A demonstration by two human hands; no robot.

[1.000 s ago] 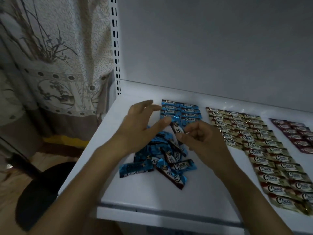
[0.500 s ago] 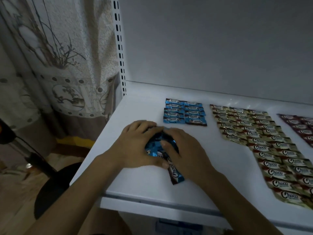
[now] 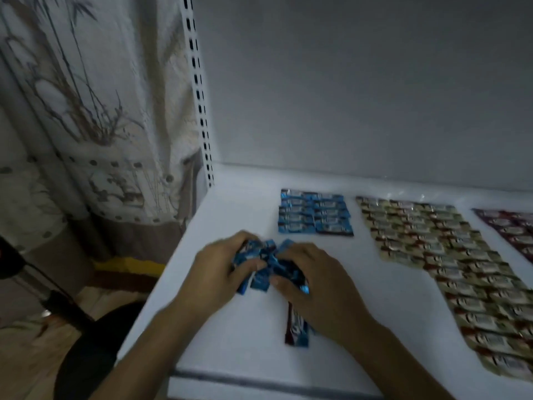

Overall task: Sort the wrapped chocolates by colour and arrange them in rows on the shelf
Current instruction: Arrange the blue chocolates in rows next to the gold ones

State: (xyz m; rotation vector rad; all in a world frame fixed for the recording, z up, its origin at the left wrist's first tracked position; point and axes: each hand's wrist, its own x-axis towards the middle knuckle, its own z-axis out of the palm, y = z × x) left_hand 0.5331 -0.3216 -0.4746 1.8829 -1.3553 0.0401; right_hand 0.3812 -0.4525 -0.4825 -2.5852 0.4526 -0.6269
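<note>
With left hand (image 3: 217, 272) and right hand (image 3: 315, 284) each in a curled grip round the loose blue chocolates (image 3: 268, 262) bunched on the shelf (image 3: 245, 197) near the blue rows (image 3: 314, 212), peel off singly and lay each squarely in line.

I count two hands: a left hand (image 3: 219, 272) and a right hand (image 3: 314, 281). Toward the back edge of the shelf (image 3: 230, 342), ten blue chocolates (image 3: 314, 212) lie in two columns of five. The gold chocolates (image 3: 447, 255) make three columns, their rows too blurred to count. One single blue chocolate (image 3: 297, 333) lies near the front edge. I can't count the bunch of blue chocolates (image 3: 268, 264) that both hands grip, nor the red chocolates (image 3: 513, 229) cut off at the right edge.
</note>
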